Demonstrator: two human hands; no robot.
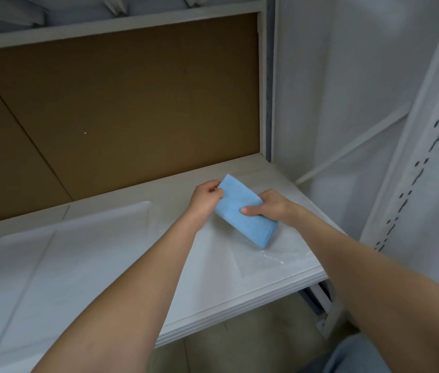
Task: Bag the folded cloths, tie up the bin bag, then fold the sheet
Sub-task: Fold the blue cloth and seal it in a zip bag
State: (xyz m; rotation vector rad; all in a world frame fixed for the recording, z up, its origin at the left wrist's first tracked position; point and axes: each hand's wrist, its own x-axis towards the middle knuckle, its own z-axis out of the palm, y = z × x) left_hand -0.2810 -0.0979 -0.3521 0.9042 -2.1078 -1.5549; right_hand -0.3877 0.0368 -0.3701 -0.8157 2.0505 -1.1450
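Cloths (242, 211), light blue and folded into one thick oblong stack, are held in both hands over the right part of a white bench (239, 300). The left hand (207, 196) pinches the far end of the stack, fingers curled round its corner. The right hand (269, 208) grips the long right side, thumb flat on top and fingers underneath. The stack tilts, its near end lowest; whether that end touches the bench cannot be told.

A clear plastic bag (272, 258) lies flat and crumpled on the bench near the right front corner, just beside the low end of the stack. The cloths are outside it, and its mouth cannot be made out.

A white sheet (51, 251) lies spread flat over the left half of the bench, with straight fold creases and a rounded far corner. It is well apart from the cloths.

Behind the hands a strip of bare bench runs back to a brown board (105, 117) that forms the rear wall. The front edge of the bench slants from lower left to the right corner, with tiled floor (239, 340) below it. A white slotted upright (428, 157) stands to the right, apart from the bench.
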